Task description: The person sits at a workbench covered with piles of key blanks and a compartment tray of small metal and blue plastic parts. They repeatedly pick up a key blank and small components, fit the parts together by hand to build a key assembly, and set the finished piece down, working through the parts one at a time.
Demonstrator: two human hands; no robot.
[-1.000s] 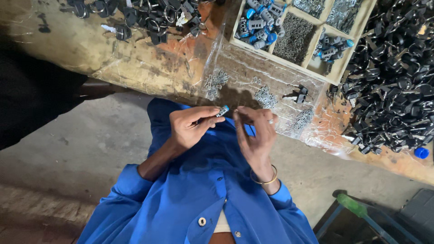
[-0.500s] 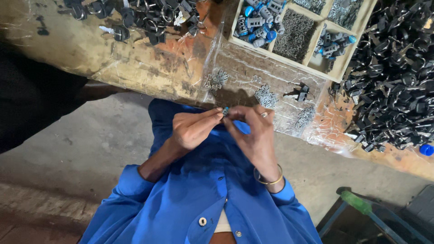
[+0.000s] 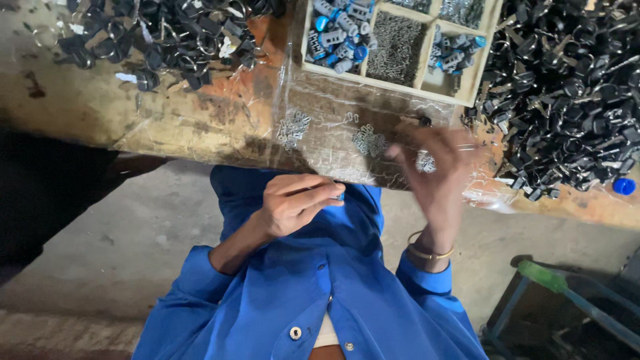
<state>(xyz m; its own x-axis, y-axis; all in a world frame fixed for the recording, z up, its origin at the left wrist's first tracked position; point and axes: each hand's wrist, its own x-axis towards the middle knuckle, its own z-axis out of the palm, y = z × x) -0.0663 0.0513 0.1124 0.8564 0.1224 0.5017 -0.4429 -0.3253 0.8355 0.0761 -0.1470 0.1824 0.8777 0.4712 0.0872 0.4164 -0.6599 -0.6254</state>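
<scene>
2 hands work just below the plastic-covered bench edge [image 3: 220, 127]. The left hand [image 3: 293, 207] is curled, fingertips pinching a small blue-tipped part [image 3: 340, 196] near that edge, over the blue shirt [image 3: 333, 293]. The right hand [image 3: 437, 170] is blurred, fingers spread and holding nothing, reaching up toward 1 of the small metal clip clusters [image 3: 368, 140] on the bench edge. The part looks light, rigid and easily dropped; a fingertip pinch across its body suits it.
</scene>
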